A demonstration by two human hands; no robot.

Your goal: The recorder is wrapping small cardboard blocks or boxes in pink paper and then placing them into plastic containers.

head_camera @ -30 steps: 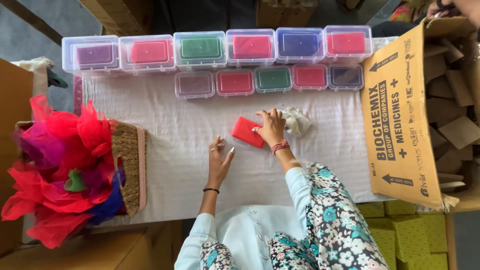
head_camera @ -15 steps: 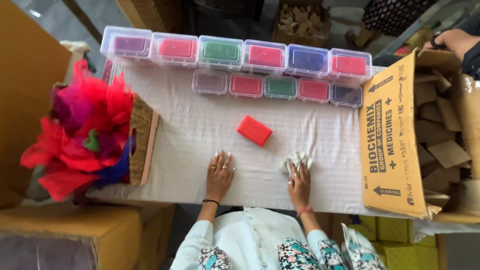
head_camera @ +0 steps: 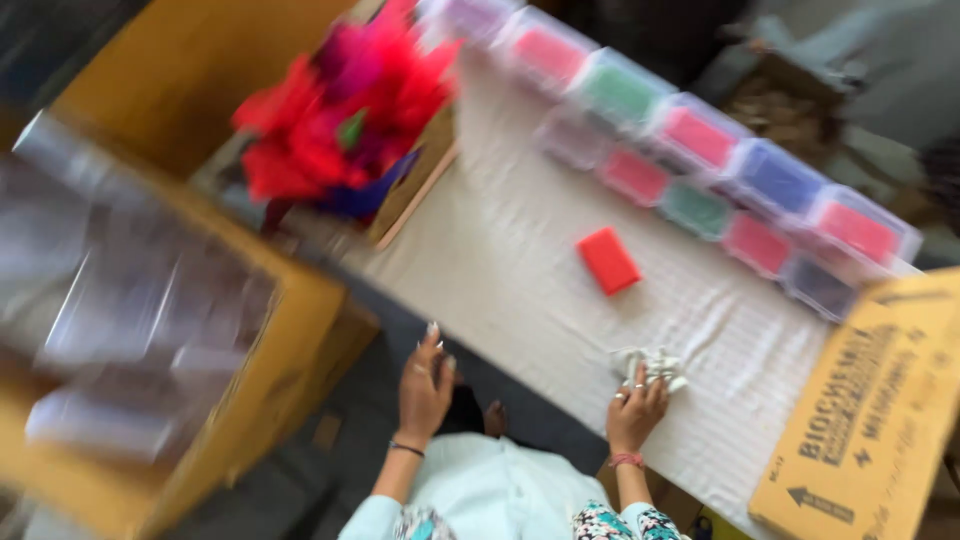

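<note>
Under the right hand point(head_camera: 634, 408), at the near edge of the counter point(head_camera: 500, 250), lies a crumpled white cloth point(head_camera: 650, 366); the fingers press on it loosely rather than gripping it, as if pinning it in place. The left hand point(head_camera: 424, 388) hovers past the counter's edge, fingers spread and holding nothing. Beyond the right hand, well apart from it, a red block point(head_camera: 608, 261) lies flat on the cover. Farther off stand rows of clear boxes point(head_camera: 700, 140) with coloured contents. Beyond the left hand sits a heap of red and purple feathers point(head_camera: 340, 110).

Pad point(head_camera: 608, 261) on table point(head_camera: 500, 250), boxes point(head_camera: 700, 170) behind, cloth point(head_camera: 650, 366) before
</note>
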